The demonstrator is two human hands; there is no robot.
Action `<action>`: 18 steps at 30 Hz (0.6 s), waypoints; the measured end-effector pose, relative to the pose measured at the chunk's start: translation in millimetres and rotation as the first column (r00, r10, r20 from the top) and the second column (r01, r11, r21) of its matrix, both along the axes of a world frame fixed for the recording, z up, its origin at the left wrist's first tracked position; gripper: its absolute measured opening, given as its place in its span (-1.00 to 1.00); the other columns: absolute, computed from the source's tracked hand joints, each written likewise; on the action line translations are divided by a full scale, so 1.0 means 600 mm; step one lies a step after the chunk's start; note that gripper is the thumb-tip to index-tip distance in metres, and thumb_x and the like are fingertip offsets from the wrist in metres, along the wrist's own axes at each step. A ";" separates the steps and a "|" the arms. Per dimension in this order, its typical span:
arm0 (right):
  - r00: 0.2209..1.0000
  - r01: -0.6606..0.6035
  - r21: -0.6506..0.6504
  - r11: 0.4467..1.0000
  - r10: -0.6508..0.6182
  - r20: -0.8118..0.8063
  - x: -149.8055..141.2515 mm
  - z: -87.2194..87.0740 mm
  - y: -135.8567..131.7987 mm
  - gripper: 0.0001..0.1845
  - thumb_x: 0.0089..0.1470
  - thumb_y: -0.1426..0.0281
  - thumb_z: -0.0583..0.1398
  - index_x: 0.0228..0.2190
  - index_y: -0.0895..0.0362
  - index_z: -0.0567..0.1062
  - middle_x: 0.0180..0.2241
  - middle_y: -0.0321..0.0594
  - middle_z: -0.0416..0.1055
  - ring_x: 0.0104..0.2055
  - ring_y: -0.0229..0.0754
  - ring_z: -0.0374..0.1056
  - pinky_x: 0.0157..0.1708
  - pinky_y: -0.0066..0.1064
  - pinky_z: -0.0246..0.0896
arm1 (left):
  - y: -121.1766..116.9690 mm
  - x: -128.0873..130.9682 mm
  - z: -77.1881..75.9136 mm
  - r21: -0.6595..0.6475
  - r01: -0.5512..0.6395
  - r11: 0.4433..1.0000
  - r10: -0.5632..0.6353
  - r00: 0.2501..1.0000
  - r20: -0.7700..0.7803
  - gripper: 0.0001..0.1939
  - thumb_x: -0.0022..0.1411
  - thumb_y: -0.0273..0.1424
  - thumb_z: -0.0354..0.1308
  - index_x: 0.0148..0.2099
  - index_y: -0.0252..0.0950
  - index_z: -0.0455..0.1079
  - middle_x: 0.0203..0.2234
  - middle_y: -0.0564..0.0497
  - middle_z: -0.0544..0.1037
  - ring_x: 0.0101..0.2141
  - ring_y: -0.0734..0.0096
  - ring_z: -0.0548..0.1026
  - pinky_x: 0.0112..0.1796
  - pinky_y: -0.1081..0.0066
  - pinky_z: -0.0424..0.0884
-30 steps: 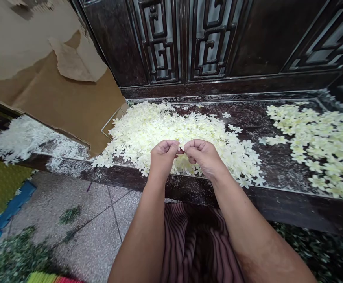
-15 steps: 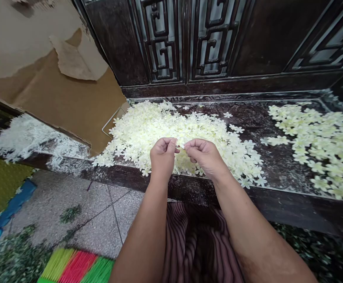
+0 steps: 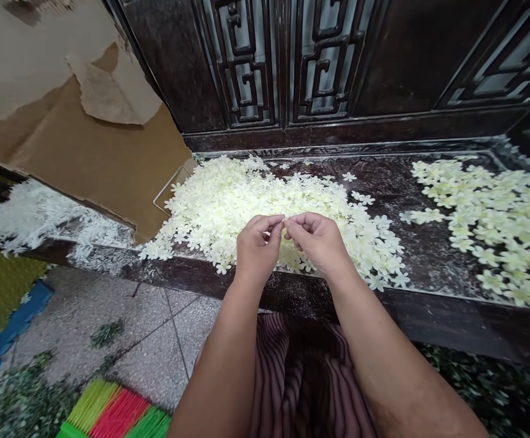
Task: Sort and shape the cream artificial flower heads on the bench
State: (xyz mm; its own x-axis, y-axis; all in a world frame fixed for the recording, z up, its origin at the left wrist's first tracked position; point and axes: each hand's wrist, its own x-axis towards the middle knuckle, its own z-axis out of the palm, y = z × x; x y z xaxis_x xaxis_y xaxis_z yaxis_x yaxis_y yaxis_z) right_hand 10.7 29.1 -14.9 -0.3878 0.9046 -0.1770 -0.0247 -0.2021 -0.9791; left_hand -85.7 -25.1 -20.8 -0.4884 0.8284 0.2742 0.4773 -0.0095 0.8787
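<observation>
My left hand (image 3: 260, 246) and my right hand (image 3: 316, 240) meet at the fingertips over the front of a big heap of pale yellow-white artificial flowers (image 3: 256, 188). Thumb and index finger of each hand are pinched. A tiny whitish bit, seemingly a small flower, shows at the right fingertips; the fingers hide most of it. What the left fingers pinch is too small to make out. The heap lies on a dark wooden bench seat (image 3: 392, 194).
A second spread of flowers (image 3: 506, 225) lies to the right. At left, a torn cardboard box (image 3: 105, 146) leans over the bench beside a pile of white scraps (image 3: 32, 213). Green leaves (image 3: 23, 395) and a coloured broom (image 3: 119, 410) are on the tiled floor (image 3: 155, 340).
My left hand has moved right and its fingertips now meet those of my right hand, where a small gap was before. The view has shifted slightly.
</observation>
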 end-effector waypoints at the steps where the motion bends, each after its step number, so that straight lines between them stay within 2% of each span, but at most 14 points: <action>1: 1.000 0.001 -0.015 1.000 -0.002 -0.022 0.000 0.001 0.001 -0.83 -0.26 0.32 0.25 -0.62 0.18 0.41 -0.69 -0.36 0.32 -0.67 -0.41 0.08 -0.63 -0.49 -0.01 | -0.001 0.000 0.000 0.006 0.007 1.000 -0.007 0.999 -0.034 -0.84 0.09 -0.48 0.09 -0.31 -0.27 0.51 -0.39 -0.02 0.53 -0.38 0.49 0.46 -0.43 0.51 0.37; 5: 0.995 0.003 -0.084 0.996 -0.011 -0.095 0.000 0.000 0.003 -0.83 -0.31 0.34 0.27 -0.64 0.18 0.42 -0.71 -0.37 0.31 -0.70 -0.44 0.05 -0.67 -0.51 -0.07 | -0.004 0.001 -0.001 0.027 0.008 1.000 -0.004 0.990 -0.144 -0.82 0.12 -0.48 0.07 -0.31 -0.23 0.51 -0.40 0.00 0.53 -0.40 0.50 0.45 -0.42 0.50 0.37; 11: 0.982 -0.011 -0.157 0.987 -0.019 -0.186 -0.001 -0.007 0.004 -0.86 -0.32 0.37 0.27 -0.65 0.19 0.42 -0.73 -0.39 0.31 -0.73 -0.46 0.05 -0.70 -0.53 -0.09 | -0.006 0.003 -0.002 0.046 -0.007 0.999 0.017 0.977 -0.211 -0.81 0.13 -0.47 0.07 -0.26 -0.24 0.52 -0.43 0.00 0.52 -0.43 0.51 0.43 -0.40 0.48 0.36; 18: 0.979 -0.016 -0.221 0.975 -0.030 -0.203 0.000 -0.005 0.004 -0.85 -0.36 0.38 0.28 -0.67 0.19 0.43 -0.74 -0.39 0.30 -0.73 -0.46 0.06 -0.72 -0.55 -0.09 | -0.009 0.003 -0.002 0.023 0.000 1.000 0.007 0.960 -0.280 -0.78 0.15 -0.46 0.05 -0.22 -0.26 0.51 -0.42 -0.02 0.51 -0.42 0.49 0.43 -0.39 0.45 0.36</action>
